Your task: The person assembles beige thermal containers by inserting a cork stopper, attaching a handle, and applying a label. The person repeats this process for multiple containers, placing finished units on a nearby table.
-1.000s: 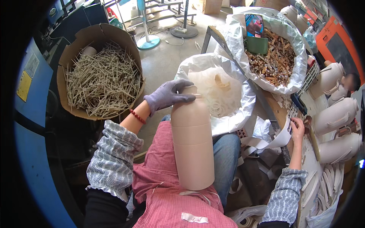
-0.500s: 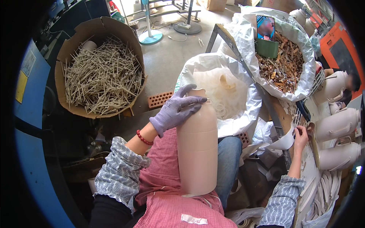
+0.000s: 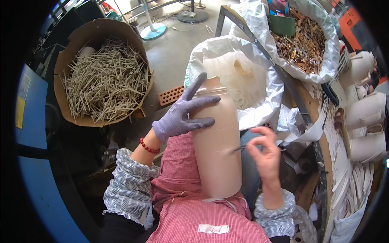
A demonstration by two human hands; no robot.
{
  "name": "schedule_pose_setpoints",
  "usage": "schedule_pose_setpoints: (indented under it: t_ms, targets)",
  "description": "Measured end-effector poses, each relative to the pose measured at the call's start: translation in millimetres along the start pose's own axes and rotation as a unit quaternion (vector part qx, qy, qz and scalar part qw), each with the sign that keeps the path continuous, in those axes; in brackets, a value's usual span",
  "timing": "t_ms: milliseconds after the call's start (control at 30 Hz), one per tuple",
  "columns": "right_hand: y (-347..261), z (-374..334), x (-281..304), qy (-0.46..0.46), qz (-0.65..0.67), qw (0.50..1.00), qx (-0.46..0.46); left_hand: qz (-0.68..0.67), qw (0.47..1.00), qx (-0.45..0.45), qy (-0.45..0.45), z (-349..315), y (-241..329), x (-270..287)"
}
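A beige plastic flask shell stands nearly upright on my lap, slightly tilted, its narrow neck at the top. My left hand, in a purple-grey glove, grips its upper side with the fingers spread over the shoulder. My right hand is bare and smeared by motion. Its thumb and forefinger pinch a small, thin dark piece, seen close to the right side of the shell. Whether the piece touches the shell, I cannot tell. To the right of this hand, a white backing strip hangs at the bench edge.
Ahead stands a white sack of pale translucent rings; behind it is a sack of brown scraps. A cardboard box of thin sticks stands left. Several handled beige shells line the right bench. A brick lies ahead.
My right hand has moved left from the white strip to the shell, now with a dark piece in its fingertips. My left hand has slid a little down the shell, and its fingers have spread.
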State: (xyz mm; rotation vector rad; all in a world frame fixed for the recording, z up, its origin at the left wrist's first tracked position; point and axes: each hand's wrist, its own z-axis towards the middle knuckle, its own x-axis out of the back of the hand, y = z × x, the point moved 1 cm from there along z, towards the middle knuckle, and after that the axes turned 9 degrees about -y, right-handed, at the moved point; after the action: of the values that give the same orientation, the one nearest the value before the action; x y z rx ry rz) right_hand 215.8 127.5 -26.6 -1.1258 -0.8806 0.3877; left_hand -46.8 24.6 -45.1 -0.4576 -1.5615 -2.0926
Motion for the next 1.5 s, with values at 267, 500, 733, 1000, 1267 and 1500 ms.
schedule_pose_setpoints:
  t_ms: [267,500,733,1000,1267,1500]
  targets:
    - [1.7,14.3,-53.4,-0.031,0.08,0.995,-0.059,0.021,1.0,-0.007,-0.015,-10.8,5.1,1.8]
    - [-9.1,16.9,-43.7,-0.089,0.205,0.97,-0.095,0.011,0.999,-0.022,0.022,-17.3,1.8,-2.5]
    - [-8.9,18.6,-46.8,-0.083,0.142,0.983,-0.079,0.022,0.999,-0.01,0.022,-15.5,5.4,-5.2]
    - [-0.6,24.2,-51.1,-0.051,0.105,0.992,-0.044,0.04,0.999,0.0,-0.006,-14.8,3.7,-3.8]
    - [1.4,21.4,-60.1,0.0,0.006,0.999,-0.032,0.082,0.997,-0.011,-0.004,-13.8,6.0,-9.5]
    - [63.0,20.9,-83.9,0.113,0.001,0.994,-0.004,0.107,0.994,0.033,-0.019,-11.1,17.4,6.4]
